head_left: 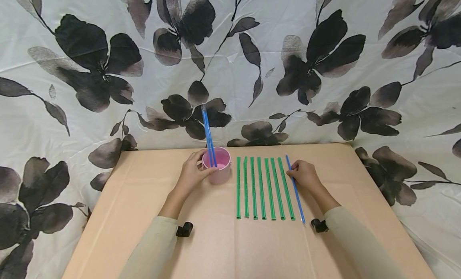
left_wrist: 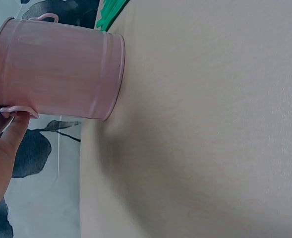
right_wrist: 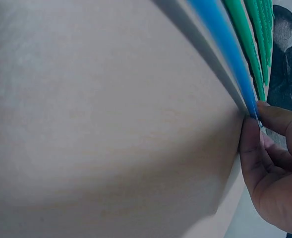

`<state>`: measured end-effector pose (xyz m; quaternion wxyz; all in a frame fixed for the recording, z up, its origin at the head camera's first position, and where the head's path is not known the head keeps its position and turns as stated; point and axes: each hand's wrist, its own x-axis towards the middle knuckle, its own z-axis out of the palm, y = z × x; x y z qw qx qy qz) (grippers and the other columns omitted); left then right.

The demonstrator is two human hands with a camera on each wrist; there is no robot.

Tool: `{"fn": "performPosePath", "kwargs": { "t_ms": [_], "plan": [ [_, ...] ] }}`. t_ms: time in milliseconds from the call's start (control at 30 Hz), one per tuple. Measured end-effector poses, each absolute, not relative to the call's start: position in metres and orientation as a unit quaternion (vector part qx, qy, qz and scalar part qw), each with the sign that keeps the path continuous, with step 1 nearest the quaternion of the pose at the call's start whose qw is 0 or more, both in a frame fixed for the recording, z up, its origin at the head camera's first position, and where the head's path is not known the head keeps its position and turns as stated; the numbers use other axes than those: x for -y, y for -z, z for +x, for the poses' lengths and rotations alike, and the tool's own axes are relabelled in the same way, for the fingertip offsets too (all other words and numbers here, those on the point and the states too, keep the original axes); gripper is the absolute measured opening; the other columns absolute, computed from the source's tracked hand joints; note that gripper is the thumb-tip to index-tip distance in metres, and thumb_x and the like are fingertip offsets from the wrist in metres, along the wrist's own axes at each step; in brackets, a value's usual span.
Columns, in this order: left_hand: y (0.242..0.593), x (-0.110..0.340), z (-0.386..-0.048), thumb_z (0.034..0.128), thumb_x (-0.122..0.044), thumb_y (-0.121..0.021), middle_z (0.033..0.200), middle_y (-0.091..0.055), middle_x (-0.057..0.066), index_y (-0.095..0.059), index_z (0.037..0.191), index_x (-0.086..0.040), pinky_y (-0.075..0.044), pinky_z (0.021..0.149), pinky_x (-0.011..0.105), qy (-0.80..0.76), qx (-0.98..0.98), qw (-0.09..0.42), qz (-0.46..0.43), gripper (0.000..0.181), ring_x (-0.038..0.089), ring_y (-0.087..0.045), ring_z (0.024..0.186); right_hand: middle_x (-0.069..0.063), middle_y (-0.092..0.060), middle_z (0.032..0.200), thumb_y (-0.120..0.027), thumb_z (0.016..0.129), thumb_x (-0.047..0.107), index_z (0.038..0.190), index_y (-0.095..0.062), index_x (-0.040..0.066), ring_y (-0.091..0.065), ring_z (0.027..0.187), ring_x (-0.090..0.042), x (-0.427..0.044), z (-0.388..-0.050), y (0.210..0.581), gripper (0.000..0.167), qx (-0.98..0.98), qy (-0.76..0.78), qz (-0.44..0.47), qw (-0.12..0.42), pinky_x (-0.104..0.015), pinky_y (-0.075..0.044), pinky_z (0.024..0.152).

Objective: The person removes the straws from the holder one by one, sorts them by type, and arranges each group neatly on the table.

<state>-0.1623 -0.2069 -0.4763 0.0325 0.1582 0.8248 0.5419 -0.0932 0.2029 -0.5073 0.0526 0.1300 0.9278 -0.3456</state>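
Observation:
My left hand grips a small pink metal pail by its side handle, with the thumb near the rim. Two or so blue straws lean upright inside the pail, their tops well above the rim. On the right, my right hand pinches another blue straw between thumb and fingertips, near its upper part. That straw slants beside a row of several green straws, which lie side by side on the table. In the right wrist view the pinched blue straw casts a shadow on the tabletop.
The light brown tabletop has its back edge just behind the pail and the straws. Behind it hangs a white cloth with dark flower prints. Black wrist cameras sit at both cuffs.

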Motion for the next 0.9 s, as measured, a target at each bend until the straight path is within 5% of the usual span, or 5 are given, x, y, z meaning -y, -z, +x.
{"fn": "performPosePath", "kwargs": {
  "t_ms": [900],
  "plan": [
    [0.4759,0.2038,-0.1637,0.0816,-0.022,-0.090,0.139,-0.059,0.015,-0.053,0.148,-0.006,-0.054,0.110,0.042,-0.538,-0.830,0.037,0.144,0.078,0.034,-0.059,0.132,-0.008,-0.064,0.083,-0.073,0.096,0.014,0.107,-0.064,-0.006,-0.057,0.067,-0.015,-0.2117,-0.0953,0.5072,0.024,-0.930,0.346,0.110,0.066,-0.022,-0.050,0.055]
  ]
}}
